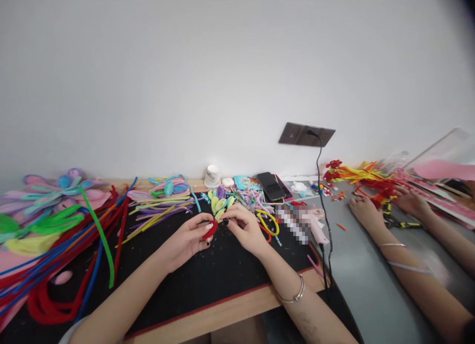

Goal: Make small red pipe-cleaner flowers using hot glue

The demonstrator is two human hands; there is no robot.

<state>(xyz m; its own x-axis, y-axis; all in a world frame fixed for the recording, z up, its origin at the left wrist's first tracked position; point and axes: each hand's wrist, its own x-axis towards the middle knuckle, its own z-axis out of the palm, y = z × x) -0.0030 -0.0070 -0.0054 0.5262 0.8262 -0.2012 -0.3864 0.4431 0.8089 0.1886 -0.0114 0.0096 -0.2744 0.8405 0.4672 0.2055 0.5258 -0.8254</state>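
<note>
My left hand pinches a small red pipe-cleaner loop between thumb and fingers, above the black mat. Close beside it, my right hand has its thumb and fingertips drawn together near the loop. Whatever sits between those right fingertips is too small to make out. Just behind both hands lie pale yellow and green bent pipe-cleaner pieces. A yellow pipe-cleaner loop rests to the right of my right hand.
Long red and blue pipe cleaners spread at left. A white cup and phones stand along the wall. At right are a pink glue gun, its cord, and a co-worker's hands holding red pieces over the grey table.
</note>
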